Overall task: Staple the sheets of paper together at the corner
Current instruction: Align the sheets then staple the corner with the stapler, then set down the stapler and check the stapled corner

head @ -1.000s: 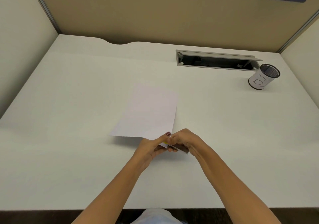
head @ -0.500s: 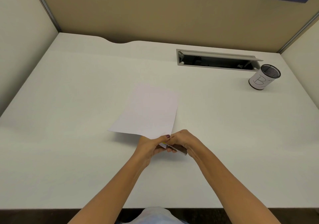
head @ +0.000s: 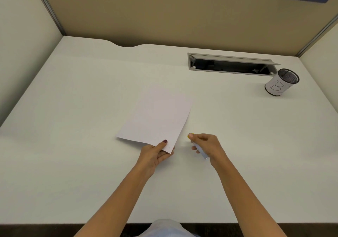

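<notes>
Thin stack of white paper sheets [head: 155, 119], long axis running away across the pale desk [head: 73, 109], near corner pinched between thumb and fingers of the left hand [head: 155, 154]; small grey stapler [head: 201, 151] clasped in the right hand [head: 206, 145], just right of that corner, apart.

Sheets [head: 155, 119] on desk [head: 73, 109] centre, stapler [head: 201, 150] just right (apart), pen cup [head: 281, 82] far right

You see two hands, one stack of paper [head: 155, 118], one stapler [head: 201, 150], one cup [head: 279, 83], and one desk [head: 73, 109].
</notes>
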`<state>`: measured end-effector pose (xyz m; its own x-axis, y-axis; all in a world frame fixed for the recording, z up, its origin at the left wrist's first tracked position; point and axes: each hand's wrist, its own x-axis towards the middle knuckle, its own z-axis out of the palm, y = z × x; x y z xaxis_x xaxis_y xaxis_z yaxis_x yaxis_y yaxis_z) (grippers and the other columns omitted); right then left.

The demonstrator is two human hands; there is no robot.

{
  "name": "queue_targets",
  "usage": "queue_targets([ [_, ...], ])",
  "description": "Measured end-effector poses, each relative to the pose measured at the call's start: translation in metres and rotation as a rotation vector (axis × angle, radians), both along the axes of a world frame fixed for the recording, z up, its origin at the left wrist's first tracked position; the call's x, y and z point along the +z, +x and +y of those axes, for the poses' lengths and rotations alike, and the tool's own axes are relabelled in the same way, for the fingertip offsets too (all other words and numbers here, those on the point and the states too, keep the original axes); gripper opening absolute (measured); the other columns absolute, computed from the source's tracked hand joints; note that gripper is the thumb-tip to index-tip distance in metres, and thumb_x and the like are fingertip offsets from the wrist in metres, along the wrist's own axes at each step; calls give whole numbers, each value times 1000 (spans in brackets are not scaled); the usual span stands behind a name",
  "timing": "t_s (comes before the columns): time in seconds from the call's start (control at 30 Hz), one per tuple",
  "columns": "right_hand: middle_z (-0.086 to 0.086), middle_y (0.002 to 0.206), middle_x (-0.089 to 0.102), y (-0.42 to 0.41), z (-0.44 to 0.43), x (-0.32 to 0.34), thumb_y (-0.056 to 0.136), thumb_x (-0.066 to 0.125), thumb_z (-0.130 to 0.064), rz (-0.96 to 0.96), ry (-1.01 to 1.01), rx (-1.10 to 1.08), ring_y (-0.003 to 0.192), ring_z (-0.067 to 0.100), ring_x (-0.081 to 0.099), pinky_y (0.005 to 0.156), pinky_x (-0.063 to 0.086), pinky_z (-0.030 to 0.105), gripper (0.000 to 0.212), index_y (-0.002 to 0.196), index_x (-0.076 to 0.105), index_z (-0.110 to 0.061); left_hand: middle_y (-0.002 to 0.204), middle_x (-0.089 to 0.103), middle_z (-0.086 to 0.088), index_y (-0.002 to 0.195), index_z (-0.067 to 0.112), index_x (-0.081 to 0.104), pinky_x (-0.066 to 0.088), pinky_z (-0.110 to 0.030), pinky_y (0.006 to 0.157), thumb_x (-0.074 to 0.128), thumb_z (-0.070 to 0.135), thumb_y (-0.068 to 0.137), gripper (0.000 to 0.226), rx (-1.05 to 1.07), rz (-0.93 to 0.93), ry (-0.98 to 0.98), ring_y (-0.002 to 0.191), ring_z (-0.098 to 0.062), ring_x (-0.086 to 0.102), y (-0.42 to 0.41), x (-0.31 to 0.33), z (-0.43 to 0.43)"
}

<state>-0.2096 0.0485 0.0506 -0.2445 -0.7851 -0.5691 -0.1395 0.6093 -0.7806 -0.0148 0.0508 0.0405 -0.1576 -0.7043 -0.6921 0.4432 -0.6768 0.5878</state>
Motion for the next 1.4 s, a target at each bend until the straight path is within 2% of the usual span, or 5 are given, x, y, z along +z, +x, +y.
queue_targets([
  [0.23, 15, 95, 67, -29, 2, -27, 84, 72, -21, 563, -252, -115, 81, 21, 55, 71, 46, 33, 28, 105, 66, -3, 104, 70, -19, 111, -16, 60, 60, -24, 61, 67, -1, 84, 31, 53, -46, 20, 79, -25, 73, -2, 0, -1],
  [0.5, 21, 109, 56, -46, -1, -47, 90, 67, -21, 803, -280, -162, 84, 33, 57, 72, 36, 29, 35, 118, 62, 1, 112, 67, -25, 110, -19, 60, 61, -24, 61, 68, -3, 83, 33, 70, -85, 32, 84, -30, 69, -4, 2, -4],
  [0.87, 25, 105, 57, -50, -8, -54, 88, 69, -20, 804, -183, -200, 97, 42, 56, 73, 35, 33, 36, 113, 61, 4, 108, 69, -25, 88, -10, 64, 58, -19, 55, 71, 0, 81, 13, 60, -145, 55, 75, -26, 72, -7, 6, -5],
  [1.03, 21, 122, 51, -40, -8, -47, 85, 71, -17, 866, -284, -183, 107, 38, 48, 90, 43, 44, 52, 131, 52, -2, 106, 70, -25, 86, -9, 63, 59, -20, 58, 70, -1, 82, 12, 52, -164, 51, 64, -21, 73, -5, 8, -7],
  [1.4, -4, 123, 63, 31, -9, -35, 83, 68, -16, 547, -746, 497, 122, 13, 51, 107, 33, 26, 36, 118, 63, -22, 105, 71, -22, 116, -13, 59, 62, -29, 71, 68, 0, 84, 36, 49, -148, -37, 82, -26, 73, -1, 24, -14],
])
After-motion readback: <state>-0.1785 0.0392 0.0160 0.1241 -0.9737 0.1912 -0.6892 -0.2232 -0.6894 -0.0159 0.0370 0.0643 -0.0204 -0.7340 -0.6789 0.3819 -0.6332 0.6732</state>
